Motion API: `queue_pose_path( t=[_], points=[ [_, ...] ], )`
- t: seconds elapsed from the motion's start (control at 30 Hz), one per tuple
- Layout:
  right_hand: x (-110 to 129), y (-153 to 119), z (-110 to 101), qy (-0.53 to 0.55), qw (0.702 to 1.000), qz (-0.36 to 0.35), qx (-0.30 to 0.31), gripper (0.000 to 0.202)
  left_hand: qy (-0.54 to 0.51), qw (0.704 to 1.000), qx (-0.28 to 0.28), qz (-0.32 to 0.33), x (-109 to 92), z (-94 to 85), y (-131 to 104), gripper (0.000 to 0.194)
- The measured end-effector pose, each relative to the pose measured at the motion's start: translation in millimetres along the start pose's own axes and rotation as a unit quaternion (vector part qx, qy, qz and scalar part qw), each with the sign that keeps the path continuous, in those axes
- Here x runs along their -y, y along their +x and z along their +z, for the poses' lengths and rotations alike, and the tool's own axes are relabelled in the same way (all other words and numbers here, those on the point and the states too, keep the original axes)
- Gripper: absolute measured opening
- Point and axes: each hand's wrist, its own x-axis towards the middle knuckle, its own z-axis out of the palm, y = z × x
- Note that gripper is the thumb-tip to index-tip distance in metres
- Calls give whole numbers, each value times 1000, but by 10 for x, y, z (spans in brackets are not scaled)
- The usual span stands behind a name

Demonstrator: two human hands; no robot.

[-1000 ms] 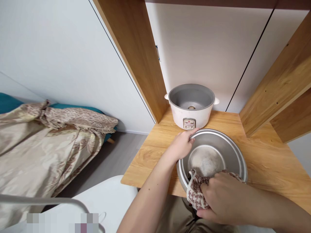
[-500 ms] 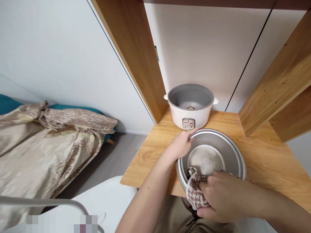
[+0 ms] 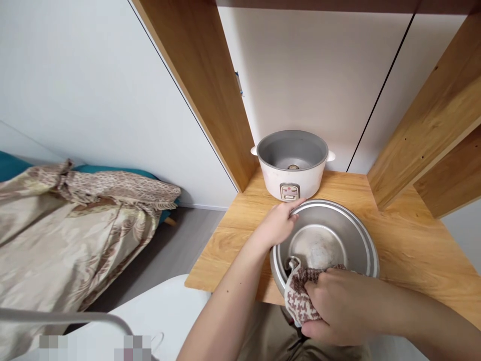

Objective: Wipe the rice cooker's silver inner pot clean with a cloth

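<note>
Cloth [image 3: 300,296] stays clamped in right hand [image 3: 334,303] at metal pot [image 3: 355,240], lower right; left hand [image 3: 276,225] still grips pot's rim; work seemingly lingers.

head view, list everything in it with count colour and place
basin: one, silver-grey, on table
cloth: one, brown and cream, over basin's near rim
cooker: one, white, grey inside, behind basin
table: one, light brown wood, centre to right
wooden uprights: several, brown, either side of cooker
wall panels: several, white, behind
patterned covers: number unclear, beige, over teal furniture, left
floor: one, grey, left of table
curved surface: one, white, lower left
tube: one, grey, bottom left
trousers: one pair, brown, below table
left hand: one, bare, on basin rim
right hand: one, bare, gripping cloth
</note>
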Motion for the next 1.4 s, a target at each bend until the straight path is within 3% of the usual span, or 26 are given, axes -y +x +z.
queue_pose_path(
  t=[0.23,0.37,0.53,0.83,1.1,1.4],
  points=[
    [71,9,84,-89,996,5,-2,50,4,1000,6,-7,-35,-20,5,58],
    [49,9,60,-49,999,20,-6,43,0,1000,1,1,-25,-20,23,58],
    [-16,17,40,25,999,-19,-28,22,10,1000,2,9,-7,-21,43,59],
    [63,19,97,-88,996,20,-19,49,21,1000,10,13,-22,-50,71,58],
    [17,18,18,-4,1000,10,-8,32,4,1000,8,23,-3,-45,87,58],
    [73,42,102,-56,998,30,-24,38,99,995,-1,-22,-77,-50,26,57]
  ],
)
